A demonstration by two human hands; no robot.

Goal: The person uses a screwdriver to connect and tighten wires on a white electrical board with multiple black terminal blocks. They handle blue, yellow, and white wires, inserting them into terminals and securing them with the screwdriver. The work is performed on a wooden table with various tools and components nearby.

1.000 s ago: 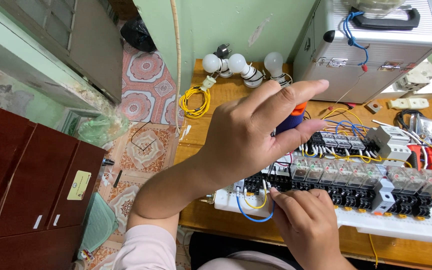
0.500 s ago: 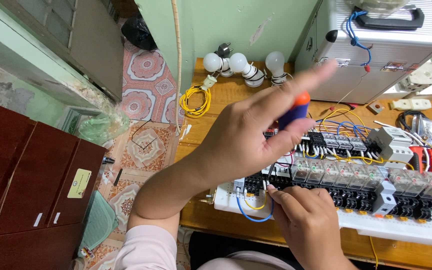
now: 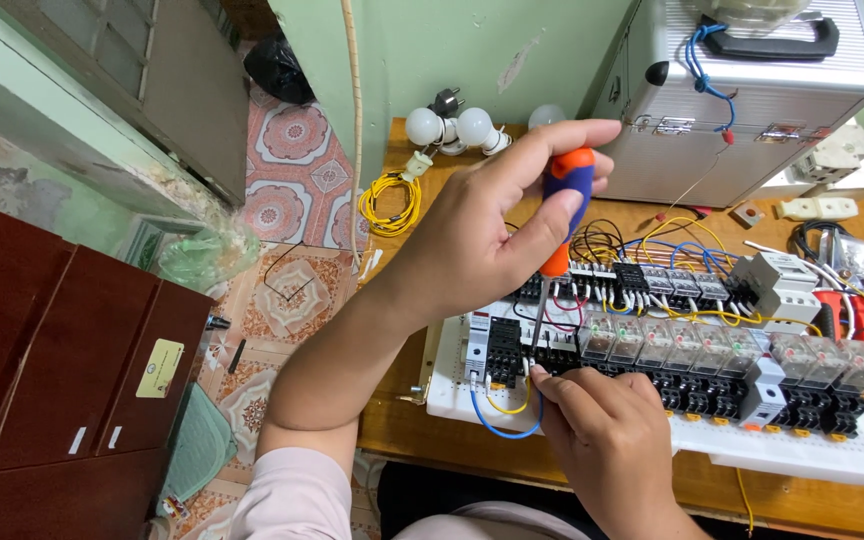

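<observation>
- Our left hand (image 3: 482, 240) has its fingers clenched around the orange-and-blue handled screwdriver (image 3: 558, 225), held upright with its tip down at the black terminal block (image 3: 504, 350).
- Our right hand (image 3: 607, 440) pinches the blue insulated wire (image 3: 500, 425) at that terminal, fingers closed on it.
- The block sits on the white perforated wiring board (image 3: 812, 455), which lies on the wooden desk (image 3: 422, 430).
- A ribbed aluminium case (image 3: 752, 110) stands behind.

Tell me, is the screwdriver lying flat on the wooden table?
No: the left hand holds the orange-and-blue screwdriver upright, its tip down at the row of relays on the white board.
</observation>
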